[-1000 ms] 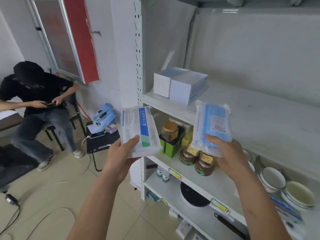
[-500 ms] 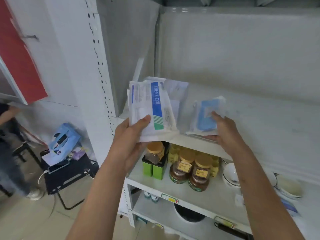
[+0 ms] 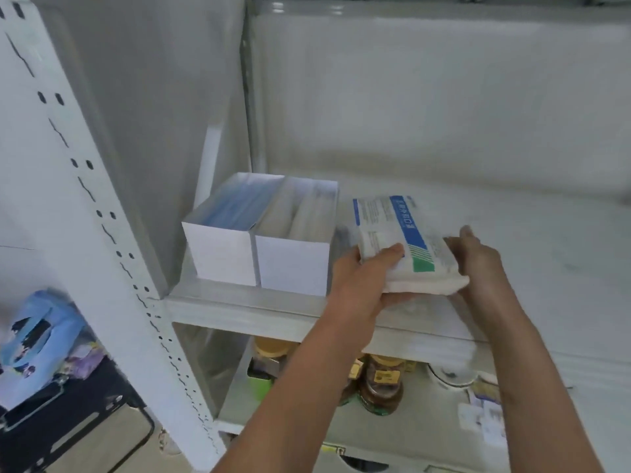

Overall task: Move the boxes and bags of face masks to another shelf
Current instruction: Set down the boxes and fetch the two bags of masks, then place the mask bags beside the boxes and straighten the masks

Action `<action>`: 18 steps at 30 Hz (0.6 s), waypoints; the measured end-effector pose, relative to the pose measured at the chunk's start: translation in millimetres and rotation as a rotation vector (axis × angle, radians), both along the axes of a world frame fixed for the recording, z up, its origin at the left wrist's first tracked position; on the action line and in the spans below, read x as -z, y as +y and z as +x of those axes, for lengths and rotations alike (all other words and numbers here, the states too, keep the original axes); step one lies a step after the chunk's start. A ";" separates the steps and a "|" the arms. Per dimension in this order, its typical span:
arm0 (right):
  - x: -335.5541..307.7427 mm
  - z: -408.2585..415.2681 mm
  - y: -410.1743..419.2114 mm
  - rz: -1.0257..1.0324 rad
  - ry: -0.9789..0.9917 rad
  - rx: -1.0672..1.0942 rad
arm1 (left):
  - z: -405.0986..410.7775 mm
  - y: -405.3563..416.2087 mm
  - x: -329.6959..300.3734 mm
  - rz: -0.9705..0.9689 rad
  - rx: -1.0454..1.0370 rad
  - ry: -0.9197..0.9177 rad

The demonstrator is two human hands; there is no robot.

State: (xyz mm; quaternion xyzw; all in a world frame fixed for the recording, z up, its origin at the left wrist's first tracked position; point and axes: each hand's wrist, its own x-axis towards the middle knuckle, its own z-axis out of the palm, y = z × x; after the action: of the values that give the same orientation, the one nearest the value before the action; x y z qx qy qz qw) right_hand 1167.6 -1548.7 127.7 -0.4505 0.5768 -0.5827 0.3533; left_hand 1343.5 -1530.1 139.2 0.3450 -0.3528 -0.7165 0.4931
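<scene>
A white bag of face masks (image 3: 392, 227) with a blue stripe lies on the upper shelf (image 3: 246, 303), just right of two white mask boxes (image 3: 222, 256) (image 3: 290, 266). My left hand (image 3: 362, 285) grips the bag's near left corner, thumb on top. My right hand (image 3: 478, 264) touches the bag's right edge with fingers fairly straight. A pale layer (image 3: 423, 286) shows beneath the bag; I cannot tell whether that is the blue bag.
The lower shelf carries brown jars (image 3: 380, 387), a green holder (image 3: 261, 382) and white bowls (image 3: 450, 373). A perforated white upright (image 3: 102, 233) stands at left. Beyond it, a blue bag (image 3: 37, 339) sits on a black stool.
My right hand laid the blue bag on the upper shelf. My left hand then brought the white striped bag to the same spot, right of the boxes. The view moved closer.
</scene>
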 end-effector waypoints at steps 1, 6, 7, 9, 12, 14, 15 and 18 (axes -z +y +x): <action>-1.2 -1.4 -0.1 0.060 -0.132 -0.048 | 1.4 -5.6 2.5 0.019 0.010 0.003; -0.2 8.2 -2.9 0.156 0.103 -0.187 | 10.3 -22.8 11.9 0.128 0.084 0.064; 2.4 8.0 -2.8 0.162 0.123 -0.172 | 12.6 -23.6 13.2 0.157 0.093 0.067; 6.3 5.4 -1.1 0.198 0.073 -0.170 | 19.6 -19.0 15.8 0.202 0.146 0.097; 7.0 8.3 3.9 0.274 0.107 -0.099 | 35.2 0.5 13.1 0.175 0.252 0.110; 6.8 13.1 6.5 0.289 0.224 -0.021 | 44.3 13.2 8.6 0.071 0.241 0.000; 6.9 16.5 8.7 0.287 0.271 0.021 | 49.8 18.2 7.3 0.032 0.228 -0.041; 7.0 28.2 14.7 0.290 0.468 0.168 | 81.7 31.0 -3.9 -0.213 0.290 -0.163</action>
State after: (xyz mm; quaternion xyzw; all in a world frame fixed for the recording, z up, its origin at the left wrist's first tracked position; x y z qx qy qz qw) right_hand 1195.8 -1534.0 120.7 -0.4682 0.7551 -0.4016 0.2219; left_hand 1425.2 -1499.1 143.0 0.2933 -0.5113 -0.7083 0.3883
